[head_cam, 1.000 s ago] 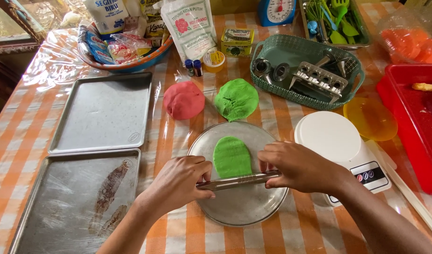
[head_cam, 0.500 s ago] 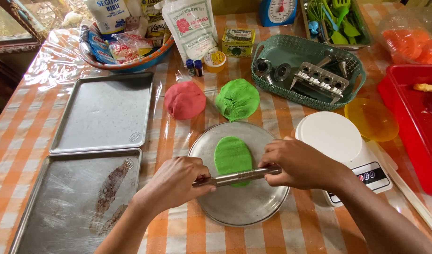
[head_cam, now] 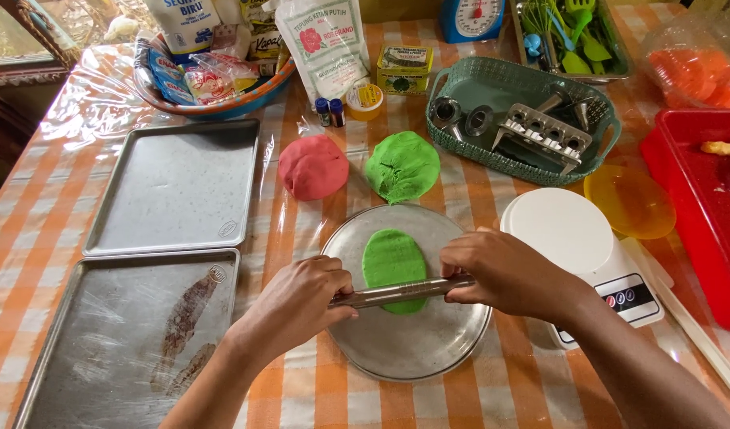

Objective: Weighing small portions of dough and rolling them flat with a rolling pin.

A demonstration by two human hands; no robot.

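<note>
While the flattened oval of green dough (head_cam: 393, 260) is lying on the round silvery metal plate (head_cam: 417, 349), both hands are sitting right over its near end, one at each side. Across that near end the slim metal rolling rod (head_cam: 401, 292) is stretching, and the left hand (head_cam: 297, 306) is curling its fingers over the rod's left end while the right hand (head_cam: 504, 274) is closing over the right end. So both hands are gripping the rod, and the rod is pressing on the dough. That oval is looking smooth, thin and bright green, longer than it is wide, pointing away from the person. Beyond the plate, a rough green dough lump (head_cam: 402, 165) and a pink dough ball (head_cam: 313, 167) are resting side by side on the orange checked worktop (head_cam: 31, 206). Just right of the right hand, a white kitchen scale (head_cam: 575, 238) is standing.
</note>
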